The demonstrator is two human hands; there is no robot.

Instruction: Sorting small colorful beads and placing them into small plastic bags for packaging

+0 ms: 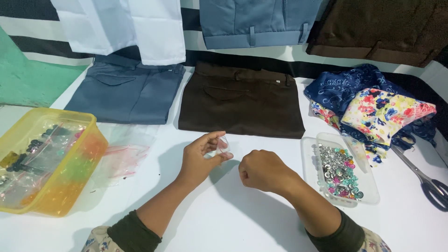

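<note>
Two bare hands hover close together over a white desk (224, 214), seen from above. The left hand (201, 156) is raised with its palm turned inward, its thumb and fingertips pinched in a narrow grip on a small clear plastic bag (223, 146), which sits just above the desk near the centre. The right hand (263, 170) is curled into a loose fist just beside it, knuckles up; whether it holds anything inside cannot be told from this angle.

Risks, as a judgement: the little bag is thin and slippery, so a loose pinch could let it drop or spill whatever it holds. The clear tray of shiny studs and beads (339, 173) lies near the right wrist, and a careless sweep of that forearm could knock it and scatter the pieces. Scissors (427, 179) lie farther right, past the tray.

To the left stands a yellow plastic box (46, 163) with more clear bags (123, 154) beside it. Folded brown trousers (242, 100), blue trousers (126, 91) and floral fabric (373, 109) lie behind.
</note>
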